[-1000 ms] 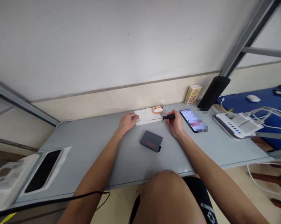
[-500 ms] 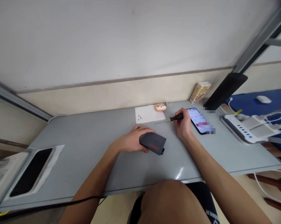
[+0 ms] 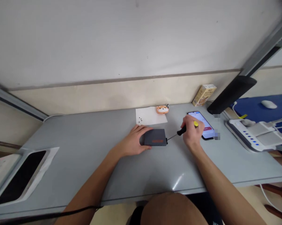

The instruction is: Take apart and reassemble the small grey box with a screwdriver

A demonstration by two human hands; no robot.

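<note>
A dark grey box (image 3: 155,137) with reddish lettering lies on the grey table (image 3: 84,134). My left hand (image 3: 136,140) grips its left end between thumb and fingers. My right hand (image 3: 192,131) is closed round a screwdriver (image 3: 181,130) with a black and yellow handle. The screwdriver's thin shaft points left, its tip at a small black part on the box's right end. Behind the box is a white sheet (image 3: 152,118) bearing several tiny dark pieces and an orange and white animal-faced case (image 3: 162,109).
A lit phone (image 3: 207,132) lies just behind my right hand. Farther right are a yellowish carton (image 3: 204,94), a black cylinder (image 3: 232,93) and a white power strip (image 3: 246,137) with plugs. At the far left lies a dark-screened device (image 3: 21,178). A wall borders the table's back edge.
The box has turned level, its right end now facing the screwdriver. My right hand has turned and moved slightly right and nearer me, bringing the screwdriver tip to the box's end.
</note>
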